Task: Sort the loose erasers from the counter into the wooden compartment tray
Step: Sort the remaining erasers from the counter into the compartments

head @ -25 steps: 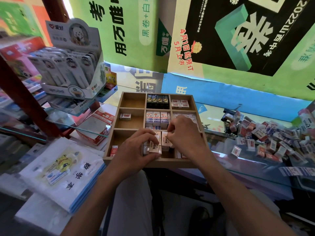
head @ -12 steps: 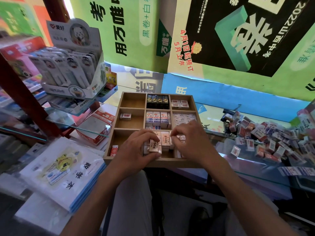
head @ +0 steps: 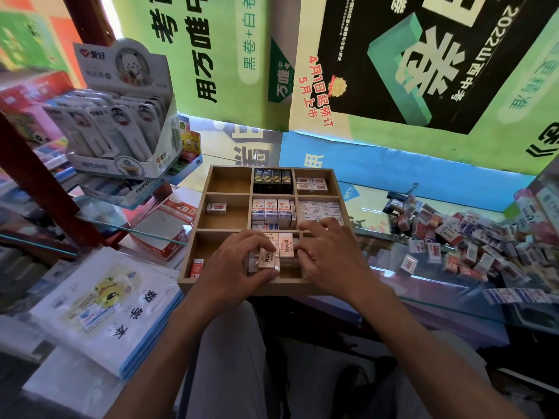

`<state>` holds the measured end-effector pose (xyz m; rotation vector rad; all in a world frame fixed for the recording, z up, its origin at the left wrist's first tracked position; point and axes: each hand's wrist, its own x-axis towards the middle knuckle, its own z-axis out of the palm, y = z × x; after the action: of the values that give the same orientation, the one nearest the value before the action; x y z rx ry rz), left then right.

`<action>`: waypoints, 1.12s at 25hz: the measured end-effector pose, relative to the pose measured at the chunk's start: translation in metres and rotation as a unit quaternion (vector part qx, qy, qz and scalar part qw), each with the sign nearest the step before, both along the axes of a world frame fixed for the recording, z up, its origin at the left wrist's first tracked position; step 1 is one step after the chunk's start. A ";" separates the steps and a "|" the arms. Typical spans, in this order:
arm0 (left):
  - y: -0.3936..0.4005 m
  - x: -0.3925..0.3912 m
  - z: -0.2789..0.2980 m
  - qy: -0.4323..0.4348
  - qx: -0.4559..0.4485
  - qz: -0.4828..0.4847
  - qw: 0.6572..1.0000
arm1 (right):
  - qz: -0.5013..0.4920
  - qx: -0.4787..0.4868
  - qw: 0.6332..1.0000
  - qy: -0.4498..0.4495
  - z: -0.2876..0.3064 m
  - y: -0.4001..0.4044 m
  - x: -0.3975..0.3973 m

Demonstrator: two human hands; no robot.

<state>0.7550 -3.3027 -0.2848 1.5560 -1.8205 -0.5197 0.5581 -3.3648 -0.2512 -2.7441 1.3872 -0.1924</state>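
While left hand (head: 239,264) still pinching a beige eraser (head: 267,257), right hand (head: 328,252) now lower, fingers spread open over tray (head: 230,287).

Stationery shop: glass counter (head: 453,300), display box (head: 121,122)

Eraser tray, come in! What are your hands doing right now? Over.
Left hand grips beige eraser in wooden tray, front-middle compartment. Right hand straightens the neighbours. Loose pile waits on counter. Nothing blocking.

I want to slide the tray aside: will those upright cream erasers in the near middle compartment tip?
Probably some. The cream erasers stand on end, so a jolt could topple them. The left hand grips one, steadying the row. The wooden tray looks rigid and should slide flat.
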 end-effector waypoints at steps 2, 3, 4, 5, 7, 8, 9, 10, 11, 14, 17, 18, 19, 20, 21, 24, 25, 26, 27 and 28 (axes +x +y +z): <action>0.000 0.000 0.000 0.003 0.000 -0.001 1.000 | -0.008 -0.006 1.000 -0.021 -0.004 0.002 -0.001; 0.000 0.000 0.001 0.005 0.000 -0.001 1.000 | -0.009 0.002 1.000 -0.016 -0.006 0.002 -0.001; 0.001 0.000 0.002 0.010 0.000 0.000 1.000 | -0.010 0.015 1.000 -0.008 -0.006 0.002 -0.001; 0.001 -0.001 0.003 0.017 0.001 0.003 1.000 | -0.011 0.025 1.000 -0.014 -0.007 0.000 -0.001; 0.001 -0.002 0.007 0.034 0.003 0.012 0.999 | -0.017 0.023 0.996 -0.088 -0.006 0.000 -0.002; 0.002 -0.004 0.010 0.046 0.001 0.012 0.999 | -0.021 0.029 0.988 -0.153 -0.007 0.001 -0.004; 0.002 -0.005 0.013 0.062 -0.004 0.010 0.998 | -0.011 0.055 0.975 -0.216 -0.008 0.003 -0.006; 0.001 -0.007 0.015 0.088 -0.011 0.004 0.996 | 0.010 0.096 0.960 -0.262 -0.009 0.005 -0.007; 0.001 -0.009 0.016 0.122 -0.015 -0.006 0.992 | 0.037 0.130 0.946 -0.295 -0.009 0.007 -0.009; -0.001 -0.020 0.019 0.237 -0.003 -0.034 0.971 | 0.068 0.164 0.924 -0.339 -0.009 0.006 -0.017; -0.001 -0.026 0.020 0.267 0.017 -0.049 0.962 | 0.071 0.146 0.920 -0.356 -0.008 0.006 -0.020; -0.001 -0.027 0.019 0.259 0.019 -0.053 0.964 | 0.067 0.142 0.917 -0.367 -0.008 0.007 -0.021; -0.002 -0.026 0.019 0.240 0.017 -0.050 0.969 | 0.057 0.144 0.910 -0.385 -0.008 0.008 -0.021; -0.003 -0.023 0.016 0.204 0.010 -0.038 0.978 | 0.040 0.159 0.897 -0.410 -0.006 0.009 -0.022; -0.004 -0.019 0.014 0.147 -0.002 -0.025 0.989 | 0.019 0.181 0.880 -0.439 -0.005 0.008 -0.025; -0.006 -0.001 0.005 -0.062 -0.027 -0.051 0.996 | -0.035 0.272 0.815 -0.511 -0.001 0.007 -0.034; -0.006 0.004 0.003 -0.099 -0.026 -0.062 0.993 | -0.044 0.293 0.798 -0.524 0.001 0.008 -0.036; -0.005 0.007 0.003 -0.110 -0.025 -0.065 0.991 | -0.048 0.304 0.789 -0.531 0.003 0.008 -0.036; -0.004 0.010 0.004 -0.106 -0.024 -0.061 0.992 | -0.047 0.306 0.789 -0.531 0.004 0.009 -0.035; -0.003 0.011 0.005 -0.100 -0.027 -0.060 0.993 | -0.045 0.305 0.794 -0.524 0.004 0.008 -0.034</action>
<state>0.7662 -3.3055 -0.2801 1.5159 -2.0718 -0.3763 0.5244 -3.3567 -0.2477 -1.5390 0.9572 -0.9093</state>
